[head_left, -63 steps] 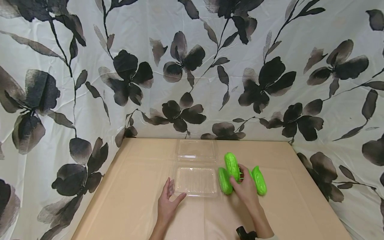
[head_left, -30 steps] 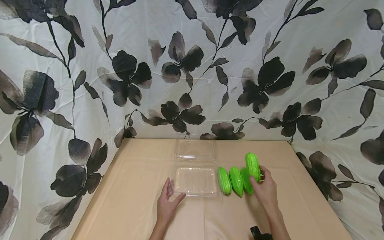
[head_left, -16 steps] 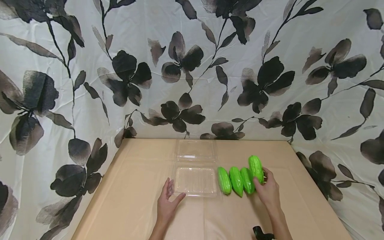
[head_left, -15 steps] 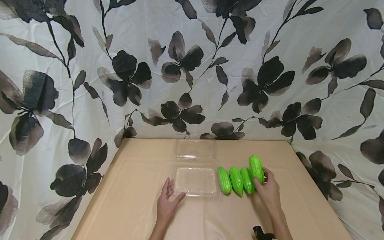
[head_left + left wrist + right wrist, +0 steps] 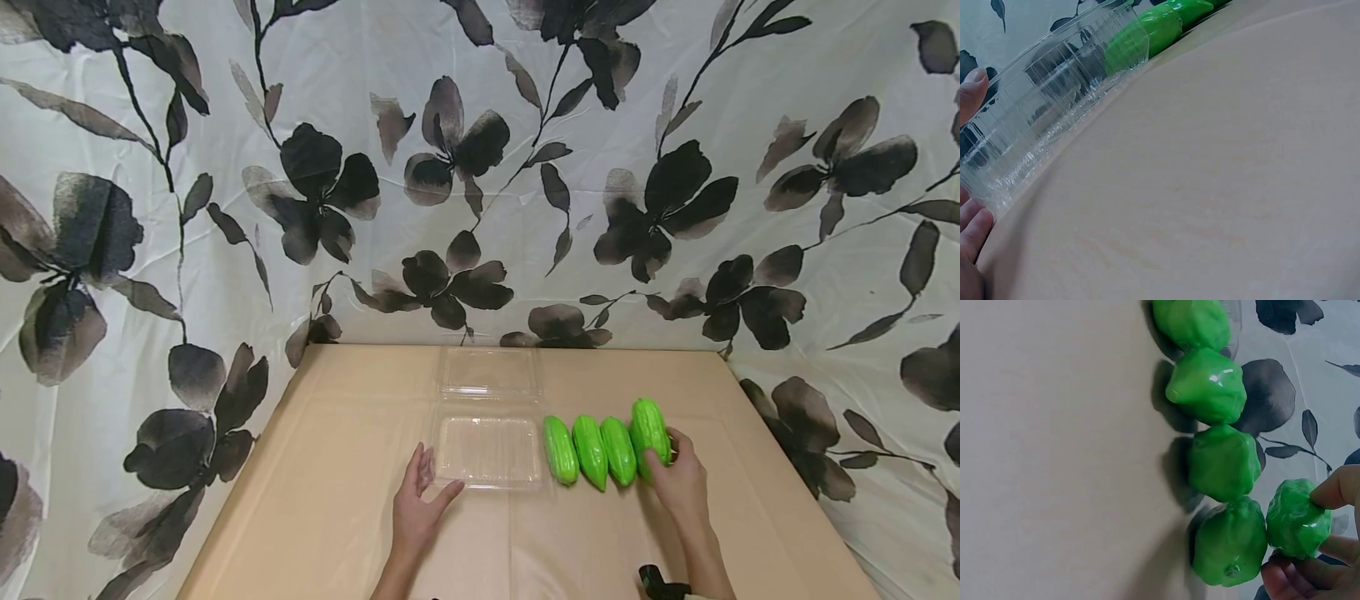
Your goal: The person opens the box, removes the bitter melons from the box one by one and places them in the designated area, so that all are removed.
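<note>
A clear plastic clamshell container (image 5: pixel 489 450) lies with its lid (image 5: pixel 489 371) folded back, away from the person. My left hand (image 5: pixel 418 508) holds its near left corner, fingers along the left side and thumb at the front edge. My right hand (image 5: pixel 681 479) grips a glossy, bumpy green cucumber (image 5: pixel 649 429) between thumb and fingers. In the right wrist view, this held cucumber (image 5: pixel 1297 515) is beside and above the end cucumber (image 5: pixel 1230 544) of a row. That end one is mostly hidden in the head view. The row's first cucumber (image 5: pixel 561 451) lies close to the container's right side.
Two more cucumbers (image 5: pixel 590 452) lie in the row, side by side on the tan-covered table (image 5: pixel 337 433). Floral-patterned cloth (image 5: pixel 480 167) hangs behind the table and on both sides. A black strap device (image 5: pixel 660 582) sits on the right wrist.
My right hand has carried the held cucumber rightward from above the row's left part to its right end, lowering slightly at the last. The left hand and container stay in place.
</note>
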Action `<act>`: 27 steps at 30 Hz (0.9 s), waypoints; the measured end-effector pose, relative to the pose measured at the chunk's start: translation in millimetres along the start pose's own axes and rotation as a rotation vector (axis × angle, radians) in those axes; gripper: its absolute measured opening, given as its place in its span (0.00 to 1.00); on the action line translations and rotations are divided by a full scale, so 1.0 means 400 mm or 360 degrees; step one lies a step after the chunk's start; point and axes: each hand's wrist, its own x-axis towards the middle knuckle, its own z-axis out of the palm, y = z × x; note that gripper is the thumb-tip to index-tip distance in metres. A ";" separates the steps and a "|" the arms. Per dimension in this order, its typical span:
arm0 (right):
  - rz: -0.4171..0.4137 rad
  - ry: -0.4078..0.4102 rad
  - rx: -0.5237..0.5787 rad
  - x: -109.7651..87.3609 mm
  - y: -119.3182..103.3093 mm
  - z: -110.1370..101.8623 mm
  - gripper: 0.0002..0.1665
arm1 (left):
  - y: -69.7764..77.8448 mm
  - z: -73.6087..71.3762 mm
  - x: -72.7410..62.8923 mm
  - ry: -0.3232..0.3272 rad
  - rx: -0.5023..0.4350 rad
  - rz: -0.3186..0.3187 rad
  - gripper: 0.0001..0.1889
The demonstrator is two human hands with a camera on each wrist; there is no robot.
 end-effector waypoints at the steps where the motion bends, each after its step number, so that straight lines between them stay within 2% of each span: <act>1: 0.0002 0.0002 -0.0005 0.001 0.002 -0.001 0.35 | -0.001 -0.001 0.000 0.0001 -0.0001 0.0004 0.50; 11: 0.0038 0.0062 -0.0001 0.007 0.013 -0.021 0.35 | -0.002 -0.004 -0.001 -0.0005 -0.0002 0.0021 0.49; 20: 0.0056 0.0108 -0.0019 0.017 0.043 -0.033 0.35 | -0.003 -0.003 0.000 -0.0014 -0.0027 -0.0006 0.50; 27: 0.0085 0.0040 -0.0052 0.022 0.072 -0.031 0.36 | -0.002 -0.004 0.000 -0.0015 -0.0031 -0.0010 0.50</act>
